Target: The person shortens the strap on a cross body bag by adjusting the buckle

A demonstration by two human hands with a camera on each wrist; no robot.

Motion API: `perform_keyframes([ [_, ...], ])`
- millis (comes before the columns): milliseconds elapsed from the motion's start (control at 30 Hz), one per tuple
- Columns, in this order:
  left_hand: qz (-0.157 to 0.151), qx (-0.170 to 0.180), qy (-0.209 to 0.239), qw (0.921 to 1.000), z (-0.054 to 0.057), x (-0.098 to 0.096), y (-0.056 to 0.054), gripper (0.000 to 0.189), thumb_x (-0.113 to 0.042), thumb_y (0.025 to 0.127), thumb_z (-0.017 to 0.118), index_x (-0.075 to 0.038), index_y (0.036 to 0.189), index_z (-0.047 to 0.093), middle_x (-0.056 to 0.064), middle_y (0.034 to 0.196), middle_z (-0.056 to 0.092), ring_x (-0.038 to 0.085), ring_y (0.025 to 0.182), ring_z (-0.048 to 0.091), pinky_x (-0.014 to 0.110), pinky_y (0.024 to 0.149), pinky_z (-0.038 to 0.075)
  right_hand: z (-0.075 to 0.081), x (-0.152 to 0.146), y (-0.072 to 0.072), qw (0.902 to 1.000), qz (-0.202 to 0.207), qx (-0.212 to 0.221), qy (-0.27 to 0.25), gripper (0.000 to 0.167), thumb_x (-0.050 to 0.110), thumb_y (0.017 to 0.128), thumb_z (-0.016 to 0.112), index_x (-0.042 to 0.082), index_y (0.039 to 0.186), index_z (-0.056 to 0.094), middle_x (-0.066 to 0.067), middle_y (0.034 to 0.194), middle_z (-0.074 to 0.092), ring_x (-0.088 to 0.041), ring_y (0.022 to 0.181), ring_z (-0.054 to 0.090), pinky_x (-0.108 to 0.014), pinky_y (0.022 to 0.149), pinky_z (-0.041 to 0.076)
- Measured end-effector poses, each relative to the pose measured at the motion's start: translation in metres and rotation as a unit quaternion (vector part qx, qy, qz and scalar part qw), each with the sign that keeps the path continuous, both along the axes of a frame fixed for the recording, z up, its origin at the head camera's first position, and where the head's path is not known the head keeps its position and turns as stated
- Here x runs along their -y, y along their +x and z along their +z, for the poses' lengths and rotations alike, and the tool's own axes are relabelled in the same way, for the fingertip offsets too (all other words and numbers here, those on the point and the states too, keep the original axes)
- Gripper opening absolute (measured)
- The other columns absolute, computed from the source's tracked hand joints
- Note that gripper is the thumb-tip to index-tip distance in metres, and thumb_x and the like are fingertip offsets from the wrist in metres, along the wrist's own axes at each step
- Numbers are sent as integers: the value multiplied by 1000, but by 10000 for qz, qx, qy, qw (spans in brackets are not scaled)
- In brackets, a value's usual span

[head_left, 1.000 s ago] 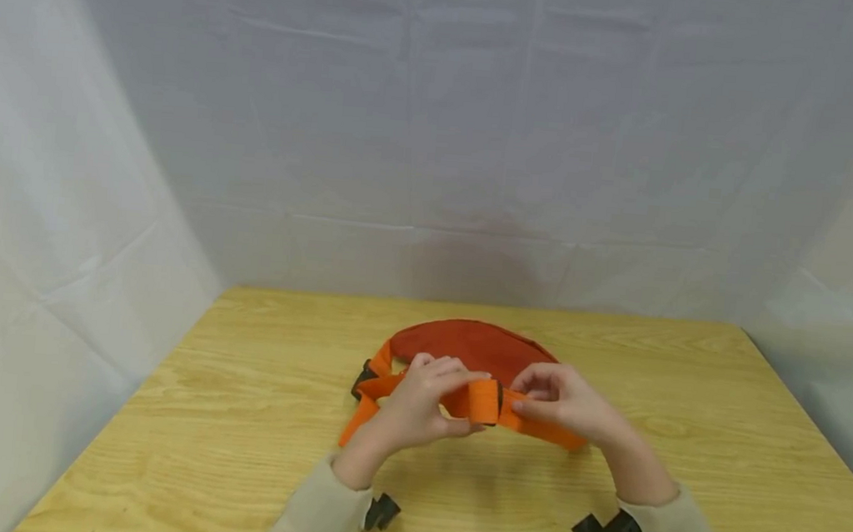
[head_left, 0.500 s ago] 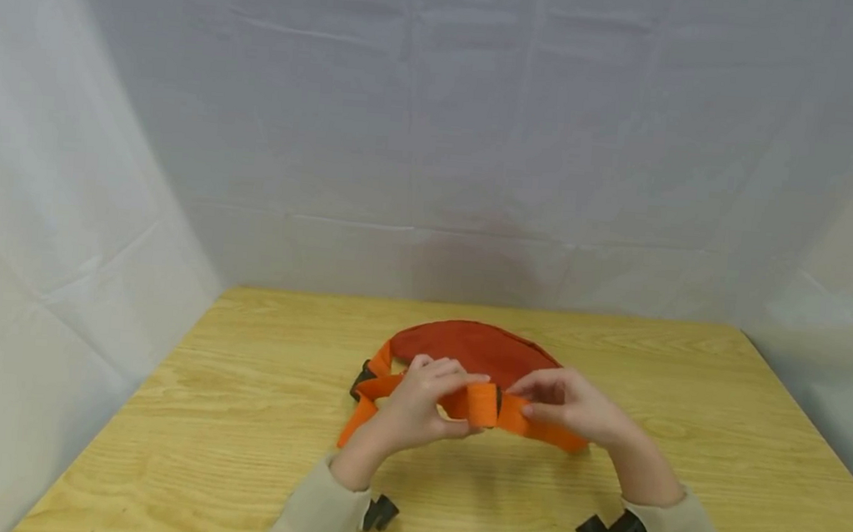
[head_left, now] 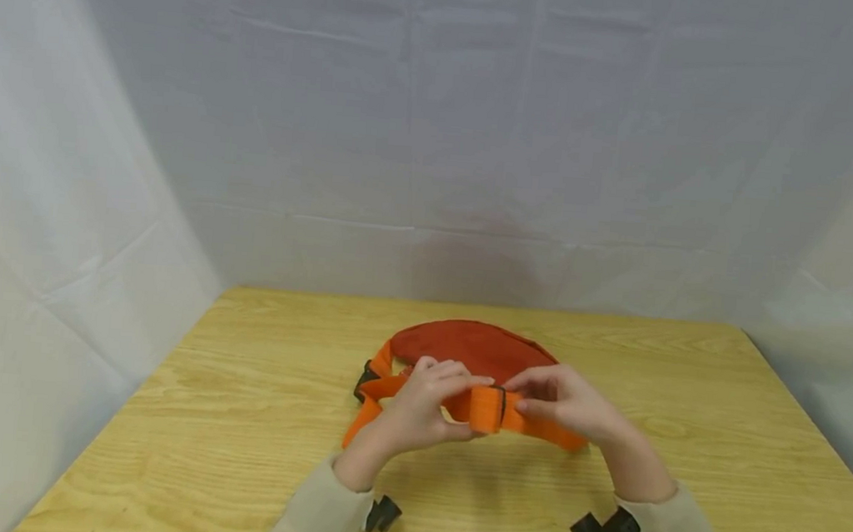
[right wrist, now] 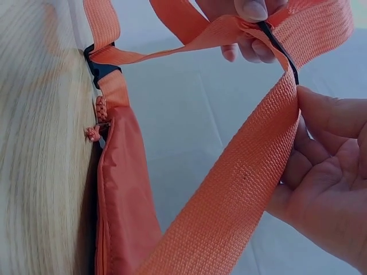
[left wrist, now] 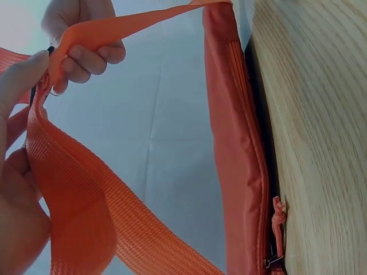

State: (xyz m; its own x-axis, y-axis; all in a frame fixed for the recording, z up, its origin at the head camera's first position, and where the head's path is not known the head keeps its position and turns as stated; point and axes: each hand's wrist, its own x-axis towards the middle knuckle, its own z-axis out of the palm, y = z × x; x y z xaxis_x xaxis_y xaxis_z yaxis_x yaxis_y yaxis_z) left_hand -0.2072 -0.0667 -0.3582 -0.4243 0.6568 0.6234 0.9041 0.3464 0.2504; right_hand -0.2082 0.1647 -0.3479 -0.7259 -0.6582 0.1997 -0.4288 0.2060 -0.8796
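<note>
Waist pack point(head_left: 473, 341) lies on the wood-grain table point(head_left: 231, 451) beyond the hands; its orange webbing strap point(head_left: 550, 432) is held up off the tabletop in front. Prob. light overall: webbing looks soft, floppy and easily twisted, not fragile; the black strap slider point(head_left: 502, 406) looks stiff, likely plastic, maybe a bit slick. Best hold, I'd say: slider frame w/ 1 hand, flat webbing right next to it w/ the other.

L. hand point(head_left: 423, 408): grip about as wide as the strap, index finger along the top edge, thumb at the lower edge, holding the looped webbing by the slider. R. hand point(head_left: 573, 407): thumb & fingertips nearly together, pinching webbing just R. of the slider. Both wrists angle inward, hands approx. level. Side-release buckle point(head_left: 366, 381) sits at the pack's L. side, untouched.
</note>
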Motion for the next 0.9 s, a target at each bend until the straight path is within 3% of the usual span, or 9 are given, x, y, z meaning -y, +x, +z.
perform_keyframes([
  [200, -32, 98, 58, 9999, 0, -1, 0, 49, -21, 66, 79, -8, 110, 62, -6, 83, 55, 6, 74, 46, 28, 68, 26, -1, 3, 0, 9999, -10, -131, -97, 19, 1, 86, 55, -9, 102, 58, -14, 92, 60, -14, 76, 57, -28, 67, 48],
  [433, 44, 142, 45, 9999, -1, -2, 0, 48, -24, 66, 78, -9, 109, 62, -6, 86, 56, 5, 78, 48, 29, 70, 28, -2, 7, 2, 9993, -313, -10, -213, 22, 3, 85, 57, -9, 103, 57, -14, 88, 59, -16, 72, 57, -28, 65, 49],
  [633, 183, 304, 85, 9993, -1, -3, 1, 36, -25, 66, 79, -11, 95, 63, -6, 85, 57, 6, 76, 48, 28, 67, 27, -7, 10, 4, 9973, -633, 152, -334, 25, 8, 86, 57, -9, 104, 57, -15, 90, 60, -15, 74, 58, -28, 65, 48],
  [733, 213, 348, 105, 9991, 0, -3, 1, 34, -25, 66, 79, -12, 93, 62, -6, 84, 57, 5, 76, 48, 28, 67, 27, -8, 11, 6, 9973, -655, 38, -332, 27, 8, 88, 55, -9, 108, 56, -17, 95, 60, -14, 78, 59, -28, 68, 49],
  [900, 168, 430, 195, 9987, -1, -1, 0, 39, -25, 66, 79, -13, 99, 62, -6, 89, 59, 5, 79, 50, 27, 67, 29, -7, 12, 11, 9968, -584, -525, -159, 34, 12, 86, 58, -7, 115, 54, -15, 104, 60, -16, 88, 58, -30, 73, 48],
])
